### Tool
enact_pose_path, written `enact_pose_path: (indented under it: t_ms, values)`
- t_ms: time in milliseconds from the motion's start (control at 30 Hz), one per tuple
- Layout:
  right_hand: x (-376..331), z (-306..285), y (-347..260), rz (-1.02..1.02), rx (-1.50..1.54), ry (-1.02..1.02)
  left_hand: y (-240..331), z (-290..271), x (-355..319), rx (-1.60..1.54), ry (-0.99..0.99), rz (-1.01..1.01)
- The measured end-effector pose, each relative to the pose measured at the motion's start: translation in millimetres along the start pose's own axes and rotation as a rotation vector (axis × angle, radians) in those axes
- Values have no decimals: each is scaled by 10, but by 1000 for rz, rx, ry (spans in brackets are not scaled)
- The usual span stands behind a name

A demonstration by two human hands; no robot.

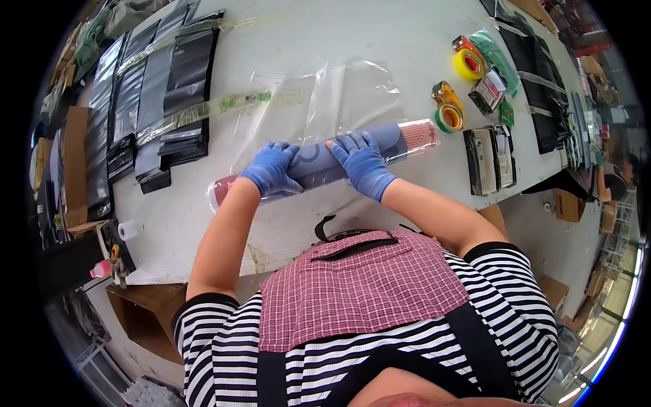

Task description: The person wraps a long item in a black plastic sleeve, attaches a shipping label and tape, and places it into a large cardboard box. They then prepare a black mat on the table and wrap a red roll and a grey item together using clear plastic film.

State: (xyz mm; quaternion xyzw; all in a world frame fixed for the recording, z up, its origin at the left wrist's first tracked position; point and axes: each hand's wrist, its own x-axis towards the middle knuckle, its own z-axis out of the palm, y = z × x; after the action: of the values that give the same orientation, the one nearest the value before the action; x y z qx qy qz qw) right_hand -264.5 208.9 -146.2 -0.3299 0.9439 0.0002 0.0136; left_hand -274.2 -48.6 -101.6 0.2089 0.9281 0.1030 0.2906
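Observation:
A rolled mat (pixel 315 163), blue-grey with a darker curved pattern, lies across the near middle of the white table. Reddish, striped material shows at its ends, and clear plastic film (pixel 352 91) wraps it and spreads flat beyond it. My left hand (pixel 271 168), in a blue glove, rests on the roll's left part with fingers stretched over it and thumb apart. Toward the roll's right part, my gloved right hand (pixel 361 163) lies flat with spread fingers; one bare fingertip pokes out of the glove. Both palms touch the roll without closing round it.
Stacks of black plastic bags (pixel 183 74) lie at the left, with more black bags (pixel 536 88) at the far right. Tape dispensers with yellow tape (pixel 468 64) and green-edged tape (pixel 449 118) sit right of the roll, near small open boxes (pixel 489 161). A cardboard box (pixel 146 312) stands below the table.

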Motion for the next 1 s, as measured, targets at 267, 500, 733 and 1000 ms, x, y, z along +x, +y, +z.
enact_pose_path:
  t_ms: [267,500,733,1000]
  values:
    - [547,-335,216,4,184,-370,221,281,-27,248,377,-234]
    - [-161,-353,44,-90,233,-522,611,631,-448,64,191,-152]
    - [-589,-318,-201,-42,126,-294,60,430,-395,-528,-24,37]
    - [-587,-266,-166,-47,191,-301,-1098,373,-740,-190,472,-558]
